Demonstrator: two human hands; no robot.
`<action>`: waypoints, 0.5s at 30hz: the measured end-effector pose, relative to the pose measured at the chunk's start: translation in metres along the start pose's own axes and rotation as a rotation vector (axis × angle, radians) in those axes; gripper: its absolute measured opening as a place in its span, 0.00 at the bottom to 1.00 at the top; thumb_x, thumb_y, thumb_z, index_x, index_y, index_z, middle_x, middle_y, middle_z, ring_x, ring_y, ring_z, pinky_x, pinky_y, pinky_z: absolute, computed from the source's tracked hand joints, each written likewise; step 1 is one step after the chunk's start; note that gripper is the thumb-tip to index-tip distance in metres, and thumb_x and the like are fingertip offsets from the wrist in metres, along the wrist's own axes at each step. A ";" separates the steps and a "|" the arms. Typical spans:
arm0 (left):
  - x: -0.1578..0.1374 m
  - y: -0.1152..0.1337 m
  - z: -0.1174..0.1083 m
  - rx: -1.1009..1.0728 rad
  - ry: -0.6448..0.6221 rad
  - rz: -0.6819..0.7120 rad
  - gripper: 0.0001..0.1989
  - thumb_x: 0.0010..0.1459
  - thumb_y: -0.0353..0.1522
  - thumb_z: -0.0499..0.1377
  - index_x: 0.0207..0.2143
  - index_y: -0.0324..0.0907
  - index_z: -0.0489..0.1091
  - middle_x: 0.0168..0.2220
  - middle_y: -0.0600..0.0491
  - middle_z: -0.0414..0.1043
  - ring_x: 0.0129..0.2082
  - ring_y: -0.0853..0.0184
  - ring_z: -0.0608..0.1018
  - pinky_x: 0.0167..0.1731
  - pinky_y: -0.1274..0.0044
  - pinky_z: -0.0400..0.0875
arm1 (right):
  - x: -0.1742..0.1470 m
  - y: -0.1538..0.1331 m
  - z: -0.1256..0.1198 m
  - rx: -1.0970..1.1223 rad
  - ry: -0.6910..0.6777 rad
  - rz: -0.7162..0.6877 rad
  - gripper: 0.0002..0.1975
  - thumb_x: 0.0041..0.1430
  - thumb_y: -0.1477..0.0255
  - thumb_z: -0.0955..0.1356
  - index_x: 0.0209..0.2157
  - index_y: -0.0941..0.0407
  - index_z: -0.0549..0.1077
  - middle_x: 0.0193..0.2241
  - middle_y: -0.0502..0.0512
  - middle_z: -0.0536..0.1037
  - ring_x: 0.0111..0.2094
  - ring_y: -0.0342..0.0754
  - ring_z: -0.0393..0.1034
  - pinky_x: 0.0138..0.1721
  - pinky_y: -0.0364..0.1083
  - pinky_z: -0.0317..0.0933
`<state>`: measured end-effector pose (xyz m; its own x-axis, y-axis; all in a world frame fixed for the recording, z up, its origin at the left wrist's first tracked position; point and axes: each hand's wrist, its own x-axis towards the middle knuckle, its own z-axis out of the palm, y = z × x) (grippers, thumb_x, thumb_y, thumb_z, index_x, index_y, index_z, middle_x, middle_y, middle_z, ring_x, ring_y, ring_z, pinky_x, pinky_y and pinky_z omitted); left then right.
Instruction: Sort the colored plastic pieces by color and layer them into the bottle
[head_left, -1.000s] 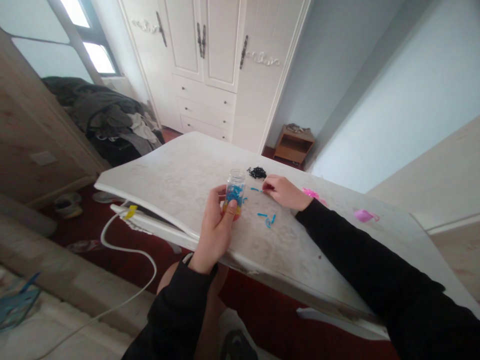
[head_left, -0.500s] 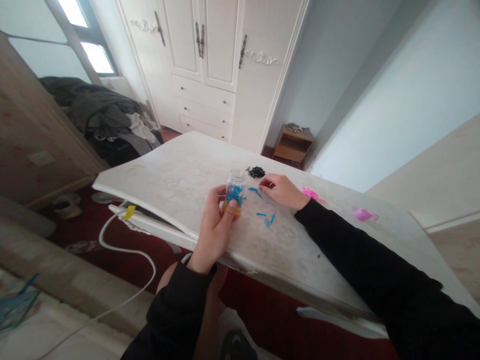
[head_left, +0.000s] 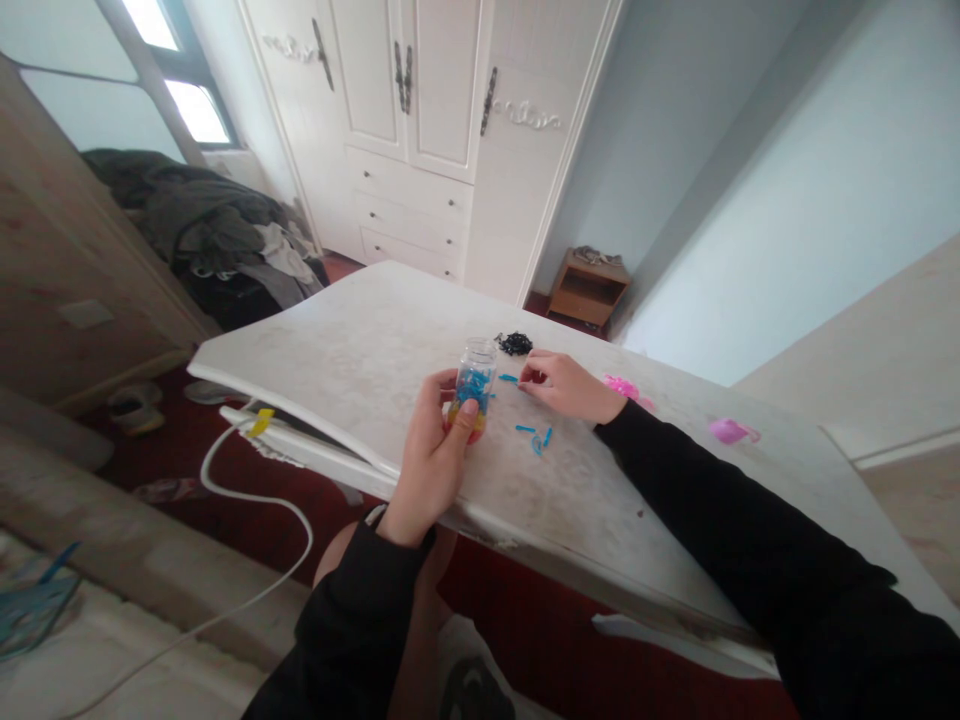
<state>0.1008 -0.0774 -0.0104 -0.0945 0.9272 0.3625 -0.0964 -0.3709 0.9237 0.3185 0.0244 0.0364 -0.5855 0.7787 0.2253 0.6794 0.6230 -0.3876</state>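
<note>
My left hand [head_left: 439,440] is wrapped around a clear open jar [head_left: 480,352] and holds it upright over the table's near side. Inside the jar, blue rubber bands [head_left: 475,383] lie above a yellow layer at the bottom. To its right, my right hand [head_left: 562,385] is closed in a pinch at the tabletop, its fingertips on a small blue rubber band that they mostly cover. Another blue band [head_left: 508,378] lies just left of those fingertips. Closer to me lie several loose blue bands [head_left: 536,443].
The white table [head_left: 360,330] also bears a black pile of bands [head_left: 515,343], a pink pile [head_left: 622,386] and a pinkish-purple item [head_left: 731,431]. A white cable [head_left: 300,520] hangs at the left. Behind stand a white wardrobe [head_left: 420,190] and a small wooden cabinet [head_left: 590,290].
My right fingertips have closed over one of the two blue bands near the black pile. My left hand still holds the jar; the view has shifted slightly.
</note>
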 end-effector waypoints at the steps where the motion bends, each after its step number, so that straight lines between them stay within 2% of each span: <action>1: 0.000 0.000 0.000 0.001 -0.001 0.000 0.17 0.68 0.42 0.59 0.55 0.45 0.67 0.50 0.47 0.72 0.50 0.60 0.73 0.47 0.71 0.70 | 0.000 0.000 0.002 0.003 0.024 0.001 0.05 0.62 0.76 0.71 0.30 0.58 0.76 0.33 0.55 0.76 0.34 0.47 0.70 0.39 0.47 0.63; 5: 0.000 -0.001 0.000 -0.009 -0.008 -0.006 0.17 0.68 0.42 0.59 0.55 0.45 0.66 0.50 0.47 0.72 0.49 0.60 0.73 0.44 0.71 0.71 | 0.001 0.003 0.010 0.026 0.087 0.015 0.05 0.63 0.70 0.72 0.36 0.58 0.77 0.38 0.56 0.76 0.37 0.48 0.71 0.41 0.48 0.65; 8: 0.000 -0.001 0.000 -0.028 -0.011 -0.016 0.17 0.68 0.42 0.59 0.55 0.45 0.66 0.50 0.47 0.72 0.49 0.61 0.73 0.44 0.72 0.72 | 0.000 0.009 0.016 0.048 0.109 0.034 0.11 0.59 0.67 0.75 0.40 0.58 0.79 0.39 0.57 0.76 0.38 0.49 0.71 0.42 0.48 0.66; 11: 0.000 0.001 0.001 -0.030 -0.007 -0.013 0.17 0.68 0.42 0.59 0.54 0.45 0.66 0.50 0.47 0.72 0.49 0.61 0.74 0.45 0.71 0.72 | 0.000 0.011 0.021 0.076 0.139 0.057 0.08 0.60 0.68 0.75 0.37 0.58 0.80 0.37 0.57 0.76 0.38 0.49 0.71 0.41 0.48 0.65; 15: -0.001 0.004 0.002 -0.024 -0.002 -0.019 0.17 0.68 0.42 0.60 0.53 0.45 0.67 0.48 0.47 0.72 0.48 0.61 0.74 0.41 0.72 0.73 | 0.001 0.006 0.030 0.111 0.179 0.080 0.03 0.61 0.75 0.72 0.32 0.58 0.79 0.35 0.55 0.76 0.36 0.48 0.70 0.40 0.48 0.65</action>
<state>0.1023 -0.0794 -0.0072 -0.0905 0.9342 0.3452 -0.1219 -0.3544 0.9271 0.3081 0.0268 0.0075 -0.4372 0.8320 0.3416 0.6619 0.5548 -0.5042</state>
